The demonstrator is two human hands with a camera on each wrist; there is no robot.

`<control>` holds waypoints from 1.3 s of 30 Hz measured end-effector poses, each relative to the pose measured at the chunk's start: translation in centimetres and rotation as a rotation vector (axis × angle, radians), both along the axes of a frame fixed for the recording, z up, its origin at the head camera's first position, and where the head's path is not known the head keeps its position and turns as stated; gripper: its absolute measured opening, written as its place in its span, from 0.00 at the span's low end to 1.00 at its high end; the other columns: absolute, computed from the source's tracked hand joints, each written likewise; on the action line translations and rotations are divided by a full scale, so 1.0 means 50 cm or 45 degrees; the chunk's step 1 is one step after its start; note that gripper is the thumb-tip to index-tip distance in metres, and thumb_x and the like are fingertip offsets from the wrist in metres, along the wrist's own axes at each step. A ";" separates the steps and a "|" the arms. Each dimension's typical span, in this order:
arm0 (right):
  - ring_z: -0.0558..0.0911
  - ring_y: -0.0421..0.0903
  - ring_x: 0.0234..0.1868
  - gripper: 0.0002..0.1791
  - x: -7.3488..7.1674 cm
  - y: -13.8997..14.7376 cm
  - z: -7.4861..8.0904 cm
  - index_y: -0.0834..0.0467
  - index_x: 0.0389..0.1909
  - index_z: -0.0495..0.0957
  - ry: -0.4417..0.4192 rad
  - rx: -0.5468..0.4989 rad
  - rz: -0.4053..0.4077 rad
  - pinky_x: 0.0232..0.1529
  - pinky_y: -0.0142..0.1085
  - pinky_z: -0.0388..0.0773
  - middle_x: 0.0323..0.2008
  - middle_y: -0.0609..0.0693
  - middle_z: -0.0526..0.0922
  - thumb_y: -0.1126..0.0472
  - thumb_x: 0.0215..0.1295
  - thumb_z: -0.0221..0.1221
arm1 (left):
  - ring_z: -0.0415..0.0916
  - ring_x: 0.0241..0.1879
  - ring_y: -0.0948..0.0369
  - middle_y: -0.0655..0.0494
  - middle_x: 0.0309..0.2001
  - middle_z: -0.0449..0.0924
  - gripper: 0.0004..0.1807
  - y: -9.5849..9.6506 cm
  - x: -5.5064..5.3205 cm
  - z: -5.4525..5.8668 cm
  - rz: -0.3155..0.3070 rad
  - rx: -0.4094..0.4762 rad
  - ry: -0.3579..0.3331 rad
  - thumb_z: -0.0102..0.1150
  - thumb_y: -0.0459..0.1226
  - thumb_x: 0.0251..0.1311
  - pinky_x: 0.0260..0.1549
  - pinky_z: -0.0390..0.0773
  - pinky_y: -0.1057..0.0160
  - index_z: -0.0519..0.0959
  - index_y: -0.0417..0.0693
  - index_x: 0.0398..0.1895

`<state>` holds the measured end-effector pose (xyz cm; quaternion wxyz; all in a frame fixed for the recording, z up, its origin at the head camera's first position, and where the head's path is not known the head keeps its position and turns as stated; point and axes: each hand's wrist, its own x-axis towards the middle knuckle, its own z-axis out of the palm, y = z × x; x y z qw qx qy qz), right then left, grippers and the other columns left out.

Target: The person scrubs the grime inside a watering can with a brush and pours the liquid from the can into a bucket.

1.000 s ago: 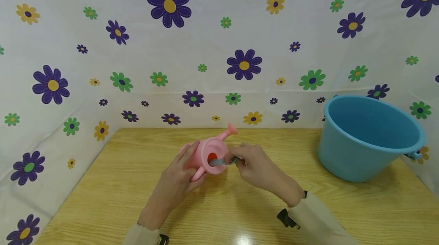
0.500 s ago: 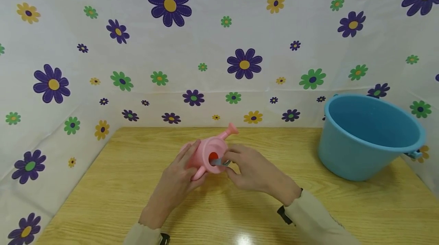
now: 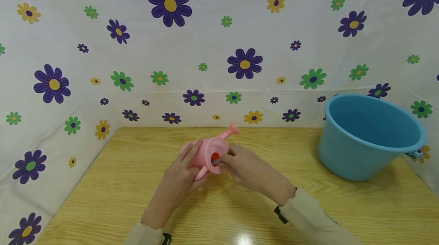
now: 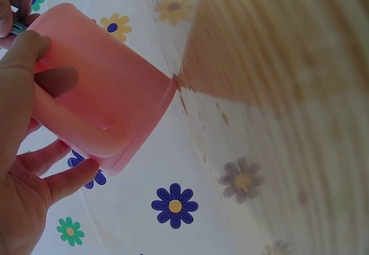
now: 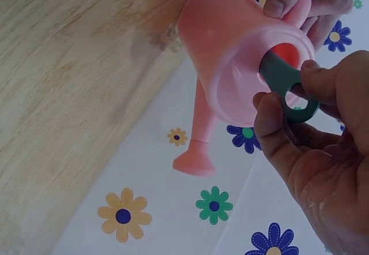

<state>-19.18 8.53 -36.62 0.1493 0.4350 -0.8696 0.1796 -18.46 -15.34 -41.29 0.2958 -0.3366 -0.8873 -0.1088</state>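
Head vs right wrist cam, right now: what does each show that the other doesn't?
Head only: the blue bucket and the sleeves.
Right wrist only: the ring of the tool, with its hole visible.
Both: pink can, tool partly inside its opening, left hand on the can, right hand pinching the tool, table, flowered cloth.
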 end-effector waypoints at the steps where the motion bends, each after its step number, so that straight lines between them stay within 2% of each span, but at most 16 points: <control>1: 0.85 0.46 0.45 0.09 0.001 0.000 0.000 0.61 0.47 0.84 0.001 0.007 -0.003 0.49 0.33 0.86 0.46 0.56 0.85 0.68 0.68 0.63 | 0.74 0.67 0.39 0.37 0.70 0.71 0.21 0.000 0.000 -0.001 0.001 -0.002 -0.003 0.76 0.42 0.55 0.52 0.84 0.50 0.78 0.45 0.12; 8: 0.84 0.46 0.44 0.13 0.009 0.000 0.003 0.60 0.50 0.84 -0.012 0.048 -0.036 0.49 0.34 0.86 0.46 0.57 0.85 0.72 0.66 0.63 | 0.73 0.67 0.38 0.36 0.70 0.71 0.20 -0.001 -0.003 -0.003 0.000 0.000 0.000 0.76 0.41 0.55 0.51 0.85 0.48 0.78 0.45 0.12; 12: 0.81 0.43 0.37 0.12 0.013 0.006 0.010 0.60 0.48 0.84 -0.023 0.021 -0.051 0.39 0.28 0.84 0.41 0.56 0.84 0.73 0.65 0.62 | 0.72 0.68 0.39 0.36 0.71 0.70 0.20 -0.003 -0.003 -0.001 0.006 0.006 -0.012 0.76 0.42 0.56 0.54 0.83 0.49 0.79 0.44 0.13; 15: 0.76 0.40 0.32 0.11 0.014 0.013 0.014 0.61 0.46 0.84 -0.046 -0.018 -0.057 0.32 0.23 0.77 0.37 0.54 0.82 0.73 0.65 0.62 | 0.72 0.69 0.40 0.37 0.71 0.70 0.20 -0.003 -0.002 0.001 0.016 0.005 -0.030 0.77 0.42 0.55 0.56 0.81 0.49 0.80 0.43 0.13; 19: 0.71 0.38 0.28 0.08 0.019 0.022 0.022 0.61 0.44 0.85 -0.048 -0.036 -0.058 0.28 0.21 0.70 0.32 0.52 0.79 0.72 0.66 0.63 | 0.71 0.69 0.40 0.38 0.71 0.70 0.20 -0.003 0.000 0.003 0.026 -0.004 -0.038 0.78 0.43 0.53 0.57 0.81 0.49 0.80 0.43 0.14; 25: 0.67 0.38 0.27 0.09 0.028 0.032 0.033 0.59 0.45 0.86 0.001 0.008 -0.109 0.27 0.22 0.66 0.29 0.50 0.74 0.70 0.66 0.63 | 0.71 0.69 0.40 0.37 0.71 0.70 0.19 -0.003 0.001 0.003 0.027 -0.010 -0.042 0.78 0.43 0.53 0.59 0.79 0.49 0.80 0.44 0.14; 35: 0.67 0.39 0.29 0.10 0.039 0.031 0.050 0.59 0.47 0.86 -0.071 0.068 -0.158 0.27 0.23 0.66 0.30 0.50 0.73 0.70 0.67 0.62 | 0.71 0.70 0.41 0.37 0.72 0.70 0.21 -0.003 0.002 0.002 0.022 -0.009 -0.036 0.76 0.43 0.56 0.60 0.79 0.50 0.79 0.44 0.13; 39: 0.68 0.40 0.29 0.09 0.037 0.029 0.049 0.60 0.46 0.85 -0.049 0.071 -0.153 0.28 0.23 0.67 0.30 0.50 0.75 0.70 0.67 0.63 | 0.71 0.70 0.41 0.37 0.71 0.70 0.20 -0.003 0.001 0.002 0.026 -0.007 -0.037 0.77 0.43 0.55 0.59 0.79 0.50 0.80 0.44 0.13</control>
